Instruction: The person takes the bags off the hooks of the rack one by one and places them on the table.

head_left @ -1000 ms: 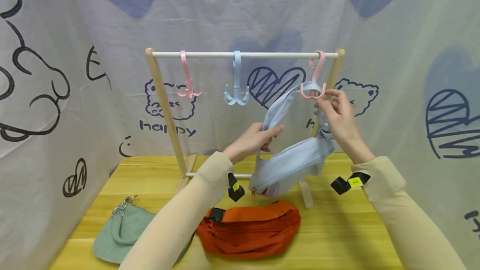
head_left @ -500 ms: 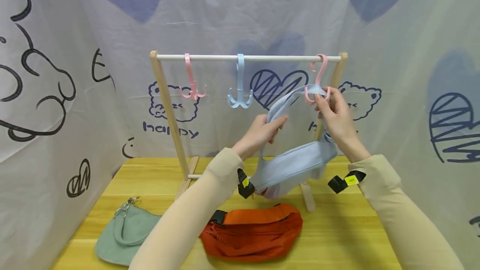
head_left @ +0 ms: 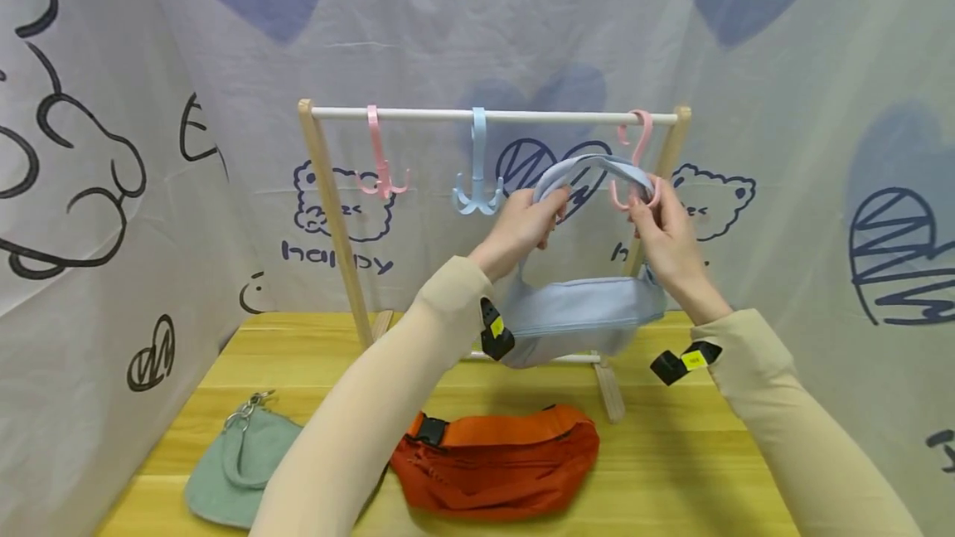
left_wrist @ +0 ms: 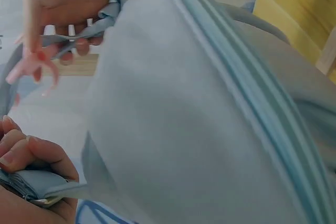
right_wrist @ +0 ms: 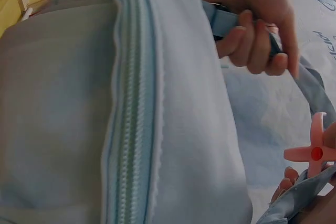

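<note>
A light blue zipped bag (head_left: 574, 305) hangs from its strap (head_left: 589, 162) above the table, its body nearly level in the head view. My left hand (head_left: 522, 222) grips the left side of the strap; the folded cloth shows in its fingers in the left wrist view. My right hand (head_left: 667, 239) holds the strap's right side close to the right-hand pink hook (head_left: 640, 147). Its thumb and fingers lie around the hook's prongs (right_wrist: 316, 153) in the right wrist view. The strap arches between both hands and overlaps the hook in the head view.
Another pink hook (head_left: 379, 156) and a blue hook (head_left: 477, 172) hang on the rack's white bar (head_left: 425, 114). On the wooden table (head_left: 671, 462) lie an orange waist bag (head_left: 500, 471) and a green handbag (head_left: 239, 471), partly behind my left sleeve.
My left hand has risen, lifting the strap's left side into a higher arch. The bag has swung from slanted to nearly level. My right hand stays by the pink hook.
</note>
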The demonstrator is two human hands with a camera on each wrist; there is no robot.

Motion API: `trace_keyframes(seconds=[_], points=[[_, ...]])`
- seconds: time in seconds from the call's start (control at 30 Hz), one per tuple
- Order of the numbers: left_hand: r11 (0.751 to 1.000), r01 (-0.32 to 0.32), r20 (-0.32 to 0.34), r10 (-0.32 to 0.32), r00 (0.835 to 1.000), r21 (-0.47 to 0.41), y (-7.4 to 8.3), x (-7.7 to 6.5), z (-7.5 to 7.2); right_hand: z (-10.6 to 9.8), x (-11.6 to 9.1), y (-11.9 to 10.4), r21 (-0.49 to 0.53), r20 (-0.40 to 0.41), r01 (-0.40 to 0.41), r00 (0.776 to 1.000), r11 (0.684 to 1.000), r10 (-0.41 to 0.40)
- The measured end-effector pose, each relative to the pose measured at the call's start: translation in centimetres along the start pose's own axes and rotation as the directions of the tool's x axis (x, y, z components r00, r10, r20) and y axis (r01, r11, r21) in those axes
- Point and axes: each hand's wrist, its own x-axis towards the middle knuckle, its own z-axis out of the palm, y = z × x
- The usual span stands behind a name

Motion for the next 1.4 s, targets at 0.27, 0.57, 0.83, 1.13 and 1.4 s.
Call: trace_keyframes(seconds=[0.27, 0.57, 0.83, 1.13, 1.4], points=[[0.992, -0.109, -0.049, 0.112, 0.992, 0.064, 2.4, 0.2, 0.4, 0.3, 0.1, 0.1, -0.031, -0.006, 0.011, 1.0, 0.999, -0.011], [0.979, -0.188, 0.101, 0.18, 0.978, 0.074, 1.4, -1.8, 1.3, 0.1, 0.1, 0.0, -0.012, -0.001, -0.014, 1.0, 1.0, 0.014], [0.988, -0.131, 0.093, 0.123, 0.988, 0.082, -0.9, -2.7, 0.8, -0.8, 0.6, 0.2, 0.063, 0.042, -0.115, 0.993, 0.991, 0.113], [0.989, -0.085, 0.064, 0.078, 0.995, 0.117, -3.1, -2.7, -0.2, -2.6, 0.8, 0.7, 0.227, 0.19, -0.228, 0.964, 0.947, 0.186], [0.989, -0.062, 0.047, 0.056, 0.997, 0.131, -4.1, -2.6, -0.7, -3.0, 0.8, 0.8, 0.225, 0.188, -0.157, 0.976, 0.962, 0.115]])
